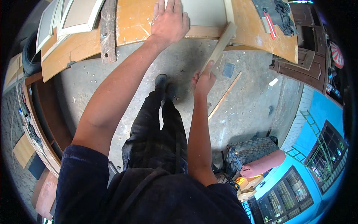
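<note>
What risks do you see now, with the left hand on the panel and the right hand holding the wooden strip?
The wooden strip meets the pale panel only near its corner, so it might slip off. The left hand presses flat beside that spot and could get struck. The right hand grips only the strip's low end, giving weak control.

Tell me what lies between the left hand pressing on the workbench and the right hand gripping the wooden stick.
In the head view, only bare grey concrete floor and the orange workbench edge separate the left hand from the right hand holding the pale wooden stick.
</note>
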`<move>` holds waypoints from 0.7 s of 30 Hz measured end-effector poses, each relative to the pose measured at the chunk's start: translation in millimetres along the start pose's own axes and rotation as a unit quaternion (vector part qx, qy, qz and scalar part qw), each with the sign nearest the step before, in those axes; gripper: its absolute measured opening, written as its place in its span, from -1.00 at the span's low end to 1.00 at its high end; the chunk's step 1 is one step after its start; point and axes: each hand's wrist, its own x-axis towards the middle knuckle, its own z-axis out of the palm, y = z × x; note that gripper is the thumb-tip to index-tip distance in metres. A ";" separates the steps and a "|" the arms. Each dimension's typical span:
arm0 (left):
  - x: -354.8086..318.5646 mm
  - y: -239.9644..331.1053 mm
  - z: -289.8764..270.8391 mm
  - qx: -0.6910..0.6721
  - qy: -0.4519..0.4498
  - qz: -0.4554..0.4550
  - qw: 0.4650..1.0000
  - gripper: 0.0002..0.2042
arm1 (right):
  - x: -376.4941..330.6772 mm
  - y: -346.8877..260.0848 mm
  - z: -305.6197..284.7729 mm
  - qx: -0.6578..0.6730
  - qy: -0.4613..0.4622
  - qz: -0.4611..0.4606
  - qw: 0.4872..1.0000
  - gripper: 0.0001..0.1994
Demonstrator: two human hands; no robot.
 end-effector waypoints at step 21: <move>0.8 19.1 -9.9 -0.022 0.000 -0.105 0.994 -0.39 | -5.4 -7.7 42.3 -0.079 -0.048 -0.023 0.995 -0.29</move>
